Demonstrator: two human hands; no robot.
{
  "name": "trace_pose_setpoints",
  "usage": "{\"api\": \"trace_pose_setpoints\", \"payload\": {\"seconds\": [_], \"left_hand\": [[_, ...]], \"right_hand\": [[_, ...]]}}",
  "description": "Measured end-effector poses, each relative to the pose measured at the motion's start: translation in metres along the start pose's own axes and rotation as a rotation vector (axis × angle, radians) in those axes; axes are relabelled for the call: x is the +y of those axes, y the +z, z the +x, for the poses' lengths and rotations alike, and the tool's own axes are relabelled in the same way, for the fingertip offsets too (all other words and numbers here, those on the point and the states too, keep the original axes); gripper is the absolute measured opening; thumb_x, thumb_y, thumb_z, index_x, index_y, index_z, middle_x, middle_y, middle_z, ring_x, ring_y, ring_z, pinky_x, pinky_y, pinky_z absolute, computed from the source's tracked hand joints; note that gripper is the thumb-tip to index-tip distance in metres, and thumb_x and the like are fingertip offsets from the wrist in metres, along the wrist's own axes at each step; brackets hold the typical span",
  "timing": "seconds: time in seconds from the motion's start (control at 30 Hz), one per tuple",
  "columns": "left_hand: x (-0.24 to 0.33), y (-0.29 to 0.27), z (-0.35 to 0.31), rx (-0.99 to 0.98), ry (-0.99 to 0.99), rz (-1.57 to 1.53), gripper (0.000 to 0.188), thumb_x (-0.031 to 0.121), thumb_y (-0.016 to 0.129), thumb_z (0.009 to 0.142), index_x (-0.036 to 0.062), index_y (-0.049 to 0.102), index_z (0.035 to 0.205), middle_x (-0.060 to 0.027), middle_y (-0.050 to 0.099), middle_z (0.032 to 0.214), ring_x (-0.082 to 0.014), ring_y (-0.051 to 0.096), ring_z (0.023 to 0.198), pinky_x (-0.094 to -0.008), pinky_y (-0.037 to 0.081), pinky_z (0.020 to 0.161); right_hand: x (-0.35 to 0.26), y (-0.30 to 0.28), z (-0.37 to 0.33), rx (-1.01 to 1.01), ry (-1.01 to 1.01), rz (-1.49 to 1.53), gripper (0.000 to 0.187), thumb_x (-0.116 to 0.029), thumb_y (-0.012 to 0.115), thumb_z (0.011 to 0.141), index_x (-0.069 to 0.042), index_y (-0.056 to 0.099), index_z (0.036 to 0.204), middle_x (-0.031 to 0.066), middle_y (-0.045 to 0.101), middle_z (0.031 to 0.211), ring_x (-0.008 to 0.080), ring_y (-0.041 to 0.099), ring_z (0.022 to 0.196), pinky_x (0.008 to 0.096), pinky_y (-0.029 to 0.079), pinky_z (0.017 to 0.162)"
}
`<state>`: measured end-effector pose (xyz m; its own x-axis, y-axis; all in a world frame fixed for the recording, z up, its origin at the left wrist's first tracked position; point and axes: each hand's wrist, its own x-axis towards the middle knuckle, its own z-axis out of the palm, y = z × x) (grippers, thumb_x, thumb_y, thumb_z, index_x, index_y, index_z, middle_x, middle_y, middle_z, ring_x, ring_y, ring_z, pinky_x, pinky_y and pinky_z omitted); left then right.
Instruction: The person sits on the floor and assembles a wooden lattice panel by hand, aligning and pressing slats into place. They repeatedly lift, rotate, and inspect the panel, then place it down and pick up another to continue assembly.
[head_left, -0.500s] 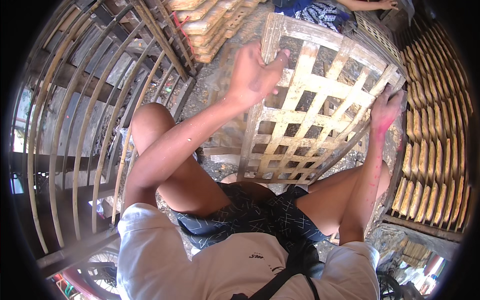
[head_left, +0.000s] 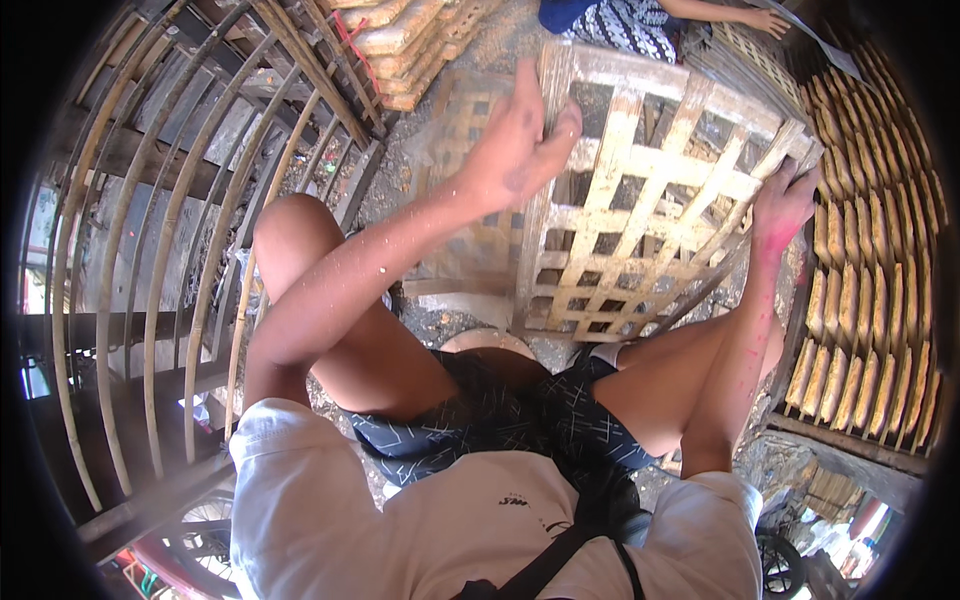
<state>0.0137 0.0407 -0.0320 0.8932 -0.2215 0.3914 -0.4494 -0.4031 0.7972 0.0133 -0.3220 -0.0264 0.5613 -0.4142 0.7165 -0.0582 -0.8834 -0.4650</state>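
Right hand (head_left: 783,205) clamped on the slatted frame (head_left: 680,178) at its upper right corner, the frame tilted between the knees (head_left: 296,225)! Left hand (head_left: 512,150) at its left edge, forefinger up; whether it's gripping, I can't tell. Beyond, stacked slabs (head_left: 402,45), upper left.

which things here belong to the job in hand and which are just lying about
Seemingly in use:
- lattice panel
- left hand, at its left edge
- right hand, at its upper right corner

Apparently just around:
- stacked slabs, upper left
- slab rack, right
- spoked wheel, lower left
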Motion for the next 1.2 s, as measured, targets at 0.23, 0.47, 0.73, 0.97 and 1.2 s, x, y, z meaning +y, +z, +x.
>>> {"api": "trace_pose_setpoints", "payload": {"seconds": [0.23, 0.47, 0.73, 0.97, 1.2], "left_hand": [[-0.024, 0.019, 0.004, -0.001, 0.088, -0.409, 0.051, 0.013, 0.063, 0.104, -0.0059, 0.037, 0.144, -0.0178, 0.062, 0.117, -0.0242, 0.061, 0.106, -0.0379, 0.048, 0.092], [-0.047, 0.046, -0.023, -0.270, -0.091, -0.306, 0.036, 0.024, 0.065, 0.109, -0.0008, 0.058, 0.134, -0.0122, 0.075, 0.114, -0.0145, 0.074, 0.088, -0.0298, 0.059, 0.075], [-0.045, 0.059, -0.028, -0.381, -0.020, -0.211, 0.045, 0.016, 0.062, 0.109, -0.0007, 0.043, 0.146, -0.0182, 0.074, 0.115, -0.0232, 0.076, 0.094, -0.0423, 0.061, 0.084], [-0.030, 0.053, -0.018, -0.436, -0.035, 0.017, 0.058, 0.017, 0.071, 0.102, -0.0021, 0.038, 0.146, -0.0247, 0.073, 0.111, -0.0297, 0.075, 0.089, -0.0433, 0.059, 0.082], [-0.015, 0.070, -0.020, -0.150, -0.060, -0.127, 0.061, 0.019, 0.077, 0.095, -0.0038, 0.048, 0.144, -0.0216, 0.077, 0.114, -0.0301, 0.078, 0.095, -0.0410, 0.060, 0.088]], "right_hand": [[-0.001, 0.001, -0.003, 0.039, 0.065, -0.094, 0.037, -0.030, 0.057, 0.105, 0.006, 0.059, 0.115, 0.0338, 0.071, 0.102, 0.0530, 0.068, 0.100, 0.0600, 0.048, 0.092], [0.044, -0.014, 0.016, 0.117, 0.209, -0.190, 0.051, -0.034, 0.055, 0.105, 0.010, 0.060, 0.130, 0.0331, 0.070, 0.120, 0.0515, 0.067, 0.112, 0.0585, 0.049, 0.100], [0.069, -0.019, 0.022, 0.158, 0.191, -0.203, 0.054, -0.038, 0.054, 0.105, 0.010, 0.062, 0.127, 0.0337, 0.070, 0.116, 0.0543, 0.065, 0.110, 0.0598, 0.046, 0.102], [0.083, -0.025, 0.022, 0.180, 0.232, -0.119, 0.055, -0.037, 0.055, 0.105, 0.012, 0.061, 0.129, 0.0352, 0.066, 0.125, 0.0533, 0.061, 0.119, 0.0593, 0.043, 0.106], [0.073, -0.037, 0.026, 0.314, 0.223, -0.005, 0.058, -0.034, 0.056, 0.105, 0.018, 0.059, 0.132, 0.0389, 0.066, 0.126, 0.0531, 0.064, 0.119, 0.0571, 0.047, 0.107]]}}
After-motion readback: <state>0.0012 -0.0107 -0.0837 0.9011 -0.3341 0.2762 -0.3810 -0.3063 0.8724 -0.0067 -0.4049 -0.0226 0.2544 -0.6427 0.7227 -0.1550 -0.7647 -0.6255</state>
